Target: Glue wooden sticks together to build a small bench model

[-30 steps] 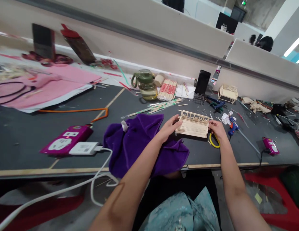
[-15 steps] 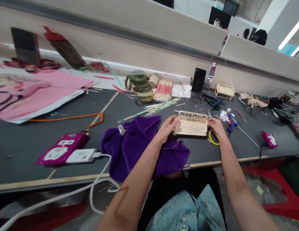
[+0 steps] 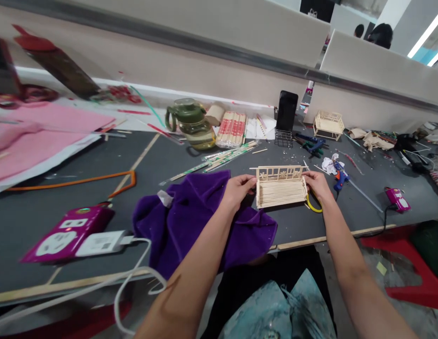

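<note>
Over the table is a small model bench of pale wooden sticks [image 3: 281,193], with a slatted seat and a railing along its far side. My left hand [image 3: 240,189] has its thumb and fingers closed at the bench's left end, beneath a thin stick that juts out from the railing. At the right end, the fingers of my right hand [image 3: 314,182] grip the frame. Yellow-handled scissors [image 3: 313,205] lie partly hidden by my right hand and forearm. A purple cloth [image 3: 197,214] is bunched under and beside my left forearm.
Behind stand a green-lidded jug [image 3: 192,125], packed sticks [image 3: 232,129], a phone [image 3: 287,111] and a similar stick model [image 3: 328,125]. Rightward lie pliers [image 3: 314,146] and a blue glue gun [image 3: 341,176]. A pink power strip [image 3: 68,230] with a white charger [image 3: 102,242] sits left.
The view has turned slightly right and down. The bench is tilted a little more toward me, showing more of its front edge, and both hands stay at its ends.
</note>
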`<state>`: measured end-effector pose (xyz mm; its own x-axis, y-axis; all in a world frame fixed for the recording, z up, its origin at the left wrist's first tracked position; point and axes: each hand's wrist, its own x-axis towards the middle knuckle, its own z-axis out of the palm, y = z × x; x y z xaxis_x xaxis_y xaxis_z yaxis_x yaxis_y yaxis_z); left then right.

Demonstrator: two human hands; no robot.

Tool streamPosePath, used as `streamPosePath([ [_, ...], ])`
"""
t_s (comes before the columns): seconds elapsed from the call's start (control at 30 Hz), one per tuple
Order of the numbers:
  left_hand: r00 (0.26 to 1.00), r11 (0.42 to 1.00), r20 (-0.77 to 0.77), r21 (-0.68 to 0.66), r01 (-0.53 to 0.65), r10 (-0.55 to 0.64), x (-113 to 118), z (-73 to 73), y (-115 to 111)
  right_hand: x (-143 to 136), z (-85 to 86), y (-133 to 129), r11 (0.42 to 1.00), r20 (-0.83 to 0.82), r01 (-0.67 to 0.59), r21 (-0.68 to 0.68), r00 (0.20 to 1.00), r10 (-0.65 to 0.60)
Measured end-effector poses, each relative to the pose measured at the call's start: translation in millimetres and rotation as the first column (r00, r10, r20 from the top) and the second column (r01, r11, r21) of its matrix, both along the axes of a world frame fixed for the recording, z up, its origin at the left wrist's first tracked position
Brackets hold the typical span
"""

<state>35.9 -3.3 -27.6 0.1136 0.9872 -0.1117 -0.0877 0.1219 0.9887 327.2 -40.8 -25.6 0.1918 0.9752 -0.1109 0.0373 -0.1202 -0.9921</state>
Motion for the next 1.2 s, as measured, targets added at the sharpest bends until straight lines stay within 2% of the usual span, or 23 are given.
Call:
streamPosePath([
  [0.27,0.997,0.998,-0.024,0.016,-0.067,0.067,2.2,1.2,-7.6,-4.3,7.6,-6.4,1.000,0.014,0.010,-0.006,1.000,-0.010],
  [0.43,0.999,0.999,-0.034,0.020,-0.039,0.040,0.5,5.8,-12.7,-5.0,9.6,-9.1,1.000,0.003,0.006,-0.015,1.000,-0.006],
  [0.67,0.999,0.999,0.021,-0.041,-0.023,0.024,-3.6,5.5,-14.8,-1.3,14.4,-16.2,0.998,-0.068,-0.047,-0.050,0.997,0.043],
  [0.87,0.999,0.995,0.030,-0.095,0.041,-0.038,-7.1,11.3,-17.1,-4.2,22.1,-19.9,0.994,-0.124,-0.096,-0.059,0.988,0.088],
  [1.07,0.993,0.988,-0.033,-0.111,0.107,-0.111,-16.0,12.7,-14.4,-7.3,18.3,-20.0,0.997,-0.063,-0.056,-0.054,0.997,0.052],
  [1.2,0.987,0.981,-0.059,-0.129,0.143,-0.151,-22.4,18.9,-12.9,-7.7,16.6,-21.5,0.997,-0.025,-0.053,-0.057,0.998,0.051],
])
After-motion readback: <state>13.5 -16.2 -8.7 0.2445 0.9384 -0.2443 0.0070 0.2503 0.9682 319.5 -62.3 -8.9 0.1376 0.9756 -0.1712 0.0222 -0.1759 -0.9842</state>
